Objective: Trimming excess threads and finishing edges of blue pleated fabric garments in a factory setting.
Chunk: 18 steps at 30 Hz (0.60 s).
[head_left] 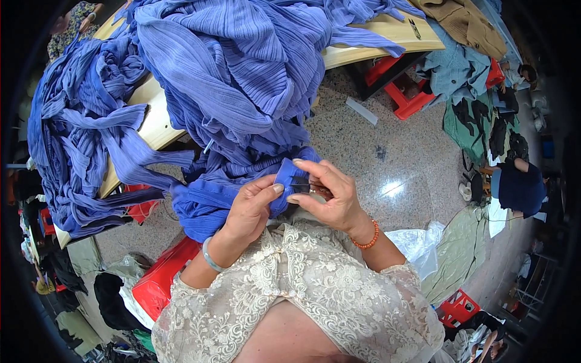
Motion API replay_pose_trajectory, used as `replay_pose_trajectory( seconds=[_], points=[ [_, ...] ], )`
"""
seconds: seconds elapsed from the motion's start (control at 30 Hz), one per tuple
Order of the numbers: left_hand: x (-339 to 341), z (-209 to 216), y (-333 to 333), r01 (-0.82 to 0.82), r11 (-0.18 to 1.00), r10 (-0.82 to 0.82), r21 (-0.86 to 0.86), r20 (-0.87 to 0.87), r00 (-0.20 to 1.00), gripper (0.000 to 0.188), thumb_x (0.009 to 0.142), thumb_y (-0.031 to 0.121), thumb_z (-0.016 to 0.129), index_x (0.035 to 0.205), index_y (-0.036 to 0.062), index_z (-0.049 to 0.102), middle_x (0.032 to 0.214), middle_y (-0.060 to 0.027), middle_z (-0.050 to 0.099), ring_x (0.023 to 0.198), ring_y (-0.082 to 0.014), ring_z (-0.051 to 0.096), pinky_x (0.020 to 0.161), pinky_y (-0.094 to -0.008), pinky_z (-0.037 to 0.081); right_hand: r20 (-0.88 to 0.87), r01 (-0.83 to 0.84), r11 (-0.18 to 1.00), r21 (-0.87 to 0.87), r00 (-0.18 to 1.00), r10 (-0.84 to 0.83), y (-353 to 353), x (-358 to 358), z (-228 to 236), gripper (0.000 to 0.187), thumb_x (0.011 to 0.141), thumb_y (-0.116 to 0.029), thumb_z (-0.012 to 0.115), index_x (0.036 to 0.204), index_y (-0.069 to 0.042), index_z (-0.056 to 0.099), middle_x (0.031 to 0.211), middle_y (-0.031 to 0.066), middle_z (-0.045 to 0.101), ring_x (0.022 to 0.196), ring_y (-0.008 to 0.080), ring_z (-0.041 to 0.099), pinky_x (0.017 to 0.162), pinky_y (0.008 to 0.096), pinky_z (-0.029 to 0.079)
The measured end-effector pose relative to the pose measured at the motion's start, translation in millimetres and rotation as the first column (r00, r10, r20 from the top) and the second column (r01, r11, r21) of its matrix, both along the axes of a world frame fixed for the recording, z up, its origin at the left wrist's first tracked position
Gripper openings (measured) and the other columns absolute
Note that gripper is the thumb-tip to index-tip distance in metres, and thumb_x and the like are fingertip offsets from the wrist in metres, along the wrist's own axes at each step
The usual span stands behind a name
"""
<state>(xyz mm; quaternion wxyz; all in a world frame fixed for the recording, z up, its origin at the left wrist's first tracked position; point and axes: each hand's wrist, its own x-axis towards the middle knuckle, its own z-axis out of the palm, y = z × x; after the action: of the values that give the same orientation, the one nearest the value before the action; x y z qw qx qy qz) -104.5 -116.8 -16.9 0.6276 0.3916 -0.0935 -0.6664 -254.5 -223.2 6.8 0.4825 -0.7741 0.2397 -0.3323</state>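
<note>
Close in front of my body, my left hand (253,204) is closed, its thumb and fingers pinching the edge of a blue ribbed knit garment (209,206). My right hand (331,195) is curled beside it, with a small dark two-pronged tool (301,184) that looks like thread snips between thumb and index finger. The prongs point left against a raised flap of the blue knit. The right index fingertip and thumb tip touch the flap's upper and lower edges. The tool's rear end is hidden in my palm. The garment bunches over my lap toward the table.
A big heap of blue ribbed knitwear (230,66) covers much of the curved wooden table (387,33). Red plastic stools (163,275) stand near my left side and under the table. Clear plastic (417,245) lies at my right. Another person (75,27) is at the far left.
</note>
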Motion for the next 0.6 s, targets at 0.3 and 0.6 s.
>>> replay_pose_trajectory(
  seconds=[0.3,0.6],
  points=[
    [11.4,-2.8,10.9,0.049,0.998,-0.051,0.042,0.050,0.997,0.030,0.090,0.012,0.052,0.113,-0.0067,0.059,0.100,-0.0074,0.066,0.086,-0.0100,0.061,0.081,-0.0229,0.046,-0.156,0.272,0.958,-0.089,0.946,-0.284,-32.6,2.3,-36.0,0.009,0.083,-0.005,0.066,0.088,-0.002,0.059,0.069,-0.0003,0.055,0.057,0.0031,0.045,0.049,0.0203,0.037],
    [28.3,10.4,20.4,0.153,0.988,-0.156,0.033,0.211,0.965,0.021,0.086,0.016,0.065,0.099,-0.0010,0.067,0.089,-0.0029,0.067,0.079,-0.0066,0.058,0.075,-0.0212,0.045,0.044,-0.397,0.761,0.512,0.897,0.439,-31.6,19.8,-7.1,0.036,0.087,-0.015,0.064,0.118,0.002,0.057,0.111,0.0103,0.062,0.099,0.0133,0.058,0.087,0.0276,0.046]
  ],
)
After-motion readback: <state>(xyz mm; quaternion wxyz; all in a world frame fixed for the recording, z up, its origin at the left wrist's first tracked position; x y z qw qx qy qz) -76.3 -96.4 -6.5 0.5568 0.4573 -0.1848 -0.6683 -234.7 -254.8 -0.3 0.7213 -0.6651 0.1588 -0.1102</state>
